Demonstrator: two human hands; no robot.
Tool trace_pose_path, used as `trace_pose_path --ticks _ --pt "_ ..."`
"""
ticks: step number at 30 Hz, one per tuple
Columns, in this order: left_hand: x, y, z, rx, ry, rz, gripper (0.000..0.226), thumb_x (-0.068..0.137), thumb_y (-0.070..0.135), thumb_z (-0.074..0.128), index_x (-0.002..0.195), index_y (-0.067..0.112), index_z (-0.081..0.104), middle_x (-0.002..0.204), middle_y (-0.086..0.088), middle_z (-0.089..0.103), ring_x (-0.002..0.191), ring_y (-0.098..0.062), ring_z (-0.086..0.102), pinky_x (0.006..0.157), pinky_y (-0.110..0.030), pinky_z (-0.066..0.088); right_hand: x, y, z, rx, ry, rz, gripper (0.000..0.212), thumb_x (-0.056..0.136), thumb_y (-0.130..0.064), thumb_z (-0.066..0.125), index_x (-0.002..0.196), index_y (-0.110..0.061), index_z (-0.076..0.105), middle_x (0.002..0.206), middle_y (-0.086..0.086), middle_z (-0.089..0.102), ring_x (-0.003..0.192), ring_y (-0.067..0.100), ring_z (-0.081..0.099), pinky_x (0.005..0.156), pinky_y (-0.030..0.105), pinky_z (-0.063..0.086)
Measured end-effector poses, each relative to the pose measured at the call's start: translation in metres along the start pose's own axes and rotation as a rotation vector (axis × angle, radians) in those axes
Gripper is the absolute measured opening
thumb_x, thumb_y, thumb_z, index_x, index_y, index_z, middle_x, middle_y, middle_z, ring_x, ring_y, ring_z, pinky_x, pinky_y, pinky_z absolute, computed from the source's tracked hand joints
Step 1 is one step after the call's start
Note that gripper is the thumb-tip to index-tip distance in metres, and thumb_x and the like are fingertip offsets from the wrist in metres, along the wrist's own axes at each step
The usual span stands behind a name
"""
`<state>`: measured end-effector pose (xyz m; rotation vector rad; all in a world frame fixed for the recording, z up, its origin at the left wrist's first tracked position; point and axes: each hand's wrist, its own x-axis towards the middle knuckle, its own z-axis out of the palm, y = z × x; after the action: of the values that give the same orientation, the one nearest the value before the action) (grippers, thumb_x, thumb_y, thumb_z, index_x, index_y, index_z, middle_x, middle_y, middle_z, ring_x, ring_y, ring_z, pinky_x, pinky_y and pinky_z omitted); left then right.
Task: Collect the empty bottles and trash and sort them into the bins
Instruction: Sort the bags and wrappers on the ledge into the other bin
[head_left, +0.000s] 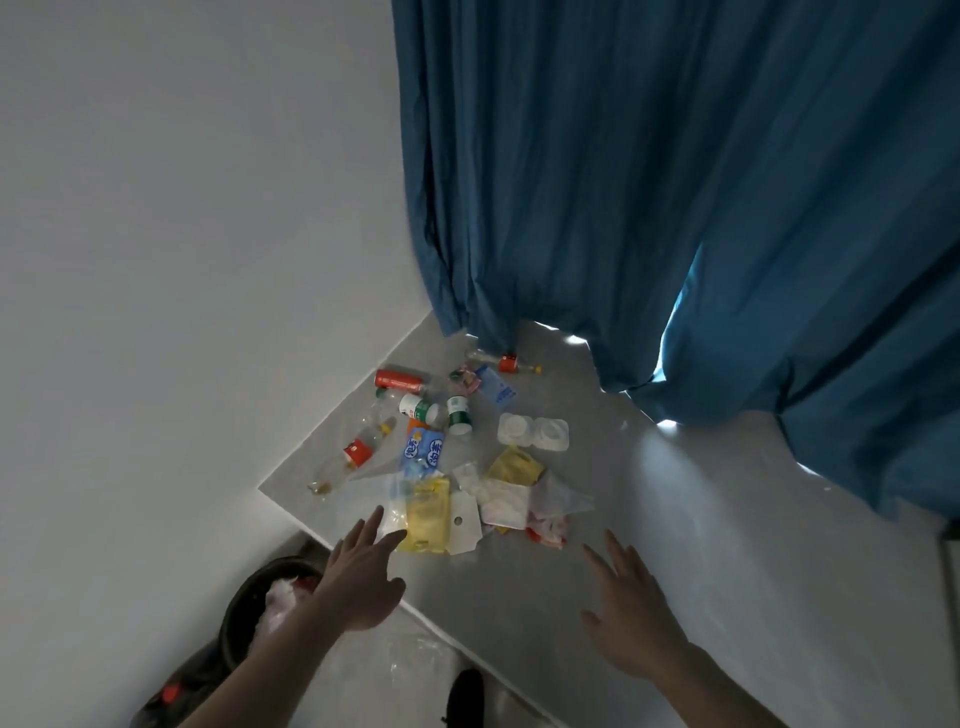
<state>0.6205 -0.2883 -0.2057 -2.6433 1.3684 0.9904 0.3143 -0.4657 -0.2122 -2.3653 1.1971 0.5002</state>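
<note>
Yellow wrapper (427, 514) lies just beyond the spread, empty left hand (363, 577) and right hand (631, 613).

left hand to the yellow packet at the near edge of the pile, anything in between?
Nothing visible. The left hand hovers open with fingertips just short of the yellow plastic packet; only a crumpled clear plastic film lies beside it, under the fingertips. The dark round bin sits below the wrist.
</note>
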Motion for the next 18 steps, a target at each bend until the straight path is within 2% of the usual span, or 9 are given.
trace_pose_path --ticks 5,9,12,15,18 --pt "0.066 0.002 0.007 -0.08 -0.05 -0.076 0.075 0.093 0.036 0.059 0.158 0.036 0.023 0.17 -0.001 -0.007 0.156 -0.031 0.006 0.122 -0.051 0.024 0.062 -0.001 0.003 0.004 -0.055 0.024 0.085 0.096 -0.043 0.056 0.16 -0.035 0.0 0.168 -0.002 -0.012 0.155 0.031 0.003 0.123 0.045 0.023" --pt "0.12 -0.009 0.025 -0.155 -0.058 -0.154 0.089 0.084 0.044 0.059 0.16 0.026 0.015 0.169 -0.005 0.0 0.154 -0.034 0.013 0.119 -0.051 0.032 0.118 -0.004 0.013 -0.001 -0.074 0.032 0.084 0.095 -0.046 0.057 0.16 -0.034 0.006 0.168 -0.003 -0.005 0.154 0.03 0.011 0.121 0.041 0.028" --pt "0.165 -0.023 0.046 -0.156 -0.033 -0.193 0.095 0.077 0.053 0.053 0.159 0.023 0.014 0.168 -0.007 0.006 0.155 -0.033 0.004 0.119 -0.052 0.032 0.159 -0.002 0.028 0.015 -0.056 0.055 0.082 0.092 -0.048 0.06 0.158 -0.034 0.014 0.168 -0.002 0.002 0.153 0.028 0.016 0.119 0.039 0.032" --pt "0.209 -0.036 0.072 -0.166 -0.015 -0.253 0.103 0.083 0.053 0.064 0.161 0.018 0.006 0.167 -0.006 0.003 0.155 -0.033 -0.003 0.119 -0.052 0.027 0.2 0.005 0.05 0.048 -0.046 0.094 0.084 0.091 -0.05 0.061 0.159 -0.031 0.014 0.167 0.003 0.008 0.153 0.028 0.017 0.119 0.038 0.032" --pt "0.252 -0.057 0.109 -0.261 0.02 -0.404 0.122 0.072 0.056 0.073 0.161 0.017 -0.001 0.169 -0.008 -0.001 0.156 -0.033 -0.001 0.122 -0.053 0.026 0.236 0.014 0.076 0.06 -0.059 0.159 0.089 0.09 -0.058 0.059 0.16 -0.029 0.011 0.167 0.006 0.009 0.152 0.031 0.018 0.118 0.041 0.035"
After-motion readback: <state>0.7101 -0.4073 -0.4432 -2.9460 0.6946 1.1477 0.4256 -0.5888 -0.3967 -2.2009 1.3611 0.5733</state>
